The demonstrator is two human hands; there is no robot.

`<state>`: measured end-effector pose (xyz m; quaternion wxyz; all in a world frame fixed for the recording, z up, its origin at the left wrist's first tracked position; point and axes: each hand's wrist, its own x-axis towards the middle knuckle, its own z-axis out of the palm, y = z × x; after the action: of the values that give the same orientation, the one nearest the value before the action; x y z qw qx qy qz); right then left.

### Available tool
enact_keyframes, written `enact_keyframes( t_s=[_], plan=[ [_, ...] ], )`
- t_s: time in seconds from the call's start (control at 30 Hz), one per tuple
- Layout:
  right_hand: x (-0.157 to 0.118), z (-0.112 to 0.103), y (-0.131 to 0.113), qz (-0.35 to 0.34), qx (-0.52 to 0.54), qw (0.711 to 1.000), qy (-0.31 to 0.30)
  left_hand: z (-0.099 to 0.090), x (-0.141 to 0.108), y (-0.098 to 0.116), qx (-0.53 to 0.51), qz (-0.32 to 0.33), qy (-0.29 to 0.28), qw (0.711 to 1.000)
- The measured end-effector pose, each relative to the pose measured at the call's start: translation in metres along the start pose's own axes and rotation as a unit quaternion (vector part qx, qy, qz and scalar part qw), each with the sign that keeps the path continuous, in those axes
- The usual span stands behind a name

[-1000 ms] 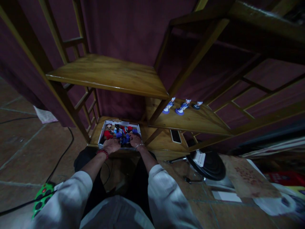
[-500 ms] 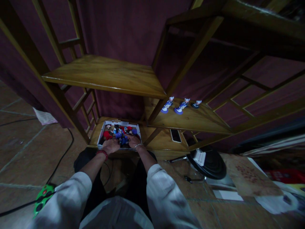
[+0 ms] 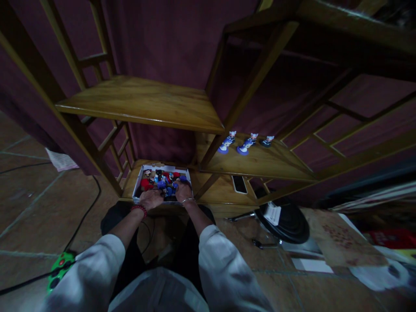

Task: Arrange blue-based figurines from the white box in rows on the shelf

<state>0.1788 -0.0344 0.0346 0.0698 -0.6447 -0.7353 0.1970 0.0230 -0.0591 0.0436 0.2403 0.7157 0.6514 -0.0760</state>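
A shallow white box (image 3: 139, 178) on the lowest shelf holds several small figurines, mostly blue, red and black. My left hand (image 3: 151, 199), with a red bead bracelet, lies over the box's near edge; its fingers stretch to the right beside the blue figurines and grip nothing I can see. Inside the box's right part, my right hand (image 3: 183, 192), with a silver bangle, has its fingers closed around a blue figurine (image 3: 176, 185). Part of that figurine is hidden by the fingers. Purple-based figurines (image 3: 243, 150) and darker ones (image 3: 267, 141) stand on the shelf to the right.
Wooden shelving surrounds the box, with an upper shelf (image 3: 146, 102) overhead and an upright post to the right. A phone (image 3: 239, 184) lies on the low shelf. A black round stool seat (image 3: 289, 223) is right of my knees; a green controller (image 3: 60, 268) sits lower left.
My right hand has drawn slightly upward within the box, and its fingers have closed around a blue figurine. My left hand has stayed almost in place.
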Motion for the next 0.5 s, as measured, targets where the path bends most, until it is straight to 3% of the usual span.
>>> enact_keyframes(
  t_s=[0.23,0.5],
  plan=[
    [0.0016,-0.0011,0.0026,0.028,0.052,0.998,0.026,0.0011,0.0001,-0.0013,-0.002,-0.009,-0.001,1.000],
    [0.0014,-0.0004,0.0020,0.048,0.038,0.997,0.045,-0.0015,-0.0018,0.0009,-0.001,-0.009,0.002,1.000]
  ],
)
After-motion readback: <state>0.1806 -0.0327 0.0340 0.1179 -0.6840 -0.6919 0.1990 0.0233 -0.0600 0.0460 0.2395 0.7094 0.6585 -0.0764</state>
